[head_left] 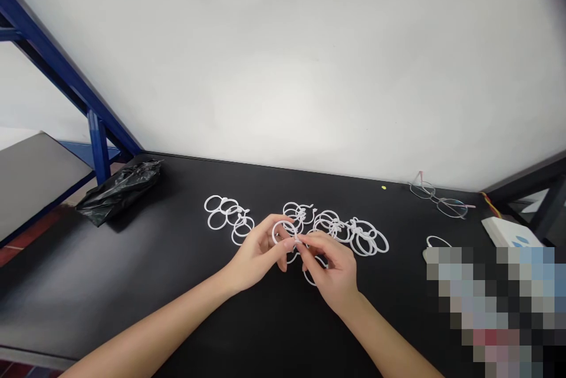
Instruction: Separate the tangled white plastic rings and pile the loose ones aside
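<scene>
Over the middle of a black table [132,283], my left hand [259,254] and my right hand [333,269] meet. Both pinch a cluster of white plastic rings [283,232] between their fingertips; one ring stands up above my left fingers and another hangs under my right hand. More white rings lie on the table: a small group [227,216] to the left, and a larger pile [349,233] just behind and to the right of my hands.
A crumpled black plastic bag [119,189] lies at the table's far left. Eyeglasses [437,198] rest at the far right by the white wall. A white box [508,233] and a blurred patch sit at the right. A blue metal frame [95,142] stands left.
</scene>
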`<state>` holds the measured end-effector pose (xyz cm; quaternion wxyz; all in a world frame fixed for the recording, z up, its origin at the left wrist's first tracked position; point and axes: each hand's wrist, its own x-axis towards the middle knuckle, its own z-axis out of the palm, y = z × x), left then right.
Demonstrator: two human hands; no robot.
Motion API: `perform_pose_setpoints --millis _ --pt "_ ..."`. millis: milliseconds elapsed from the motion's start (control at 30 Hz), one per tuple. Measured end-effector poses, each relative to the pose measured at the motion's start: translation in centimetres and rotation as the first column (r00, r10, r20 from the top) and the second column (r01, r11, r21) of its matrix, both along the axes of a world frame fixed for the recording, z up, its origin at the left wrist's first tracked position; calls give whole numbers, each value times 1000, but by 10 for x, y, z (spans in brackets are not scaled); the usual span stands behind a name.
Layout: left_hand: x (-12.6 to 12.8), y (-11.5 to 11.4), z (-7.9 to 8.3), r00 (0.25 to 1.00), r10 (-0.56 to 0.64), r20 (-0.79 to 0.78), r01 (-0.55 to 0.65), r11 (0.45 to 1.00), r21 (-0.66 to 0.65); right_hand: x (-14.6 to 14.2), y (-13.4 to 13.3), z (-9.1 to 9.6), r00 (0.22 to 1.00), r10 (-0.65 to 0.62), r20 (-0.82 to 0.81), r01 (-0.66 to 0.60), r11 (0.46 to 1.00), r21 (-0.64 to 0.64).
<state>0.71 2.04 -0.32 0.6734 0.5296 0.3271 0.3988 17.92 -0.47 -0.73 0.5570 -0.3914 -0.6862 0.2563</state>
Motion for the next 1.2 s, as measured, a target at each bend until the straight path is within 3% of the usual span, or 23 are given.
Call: perform_pose_setpoints --millis 367,533,833,1033,1200 --pt "-8 4 -7 982 11 -188 13 992 127 -1 0 -2 1000 -21 -3 21 1000 -13" --pt "-7 2 -9 982 23 -186 4 990 142 -1 -1 -3 1000 -23 -5 23 997 -70" --pt "-8 2 -7 985 87 -151 -64 987 147 -1 -2 -4 998 -21 -51 18 999 -49" --pt "-10 3 -3 972 71 -226 -24 979 205 -4 -4 -1 996 -1 -93 -3 999 -46" --pt "-8 -2 -1 982 -13 -189 47 983 177 -4 -4 1 996 24 -89 -30 998 -61"
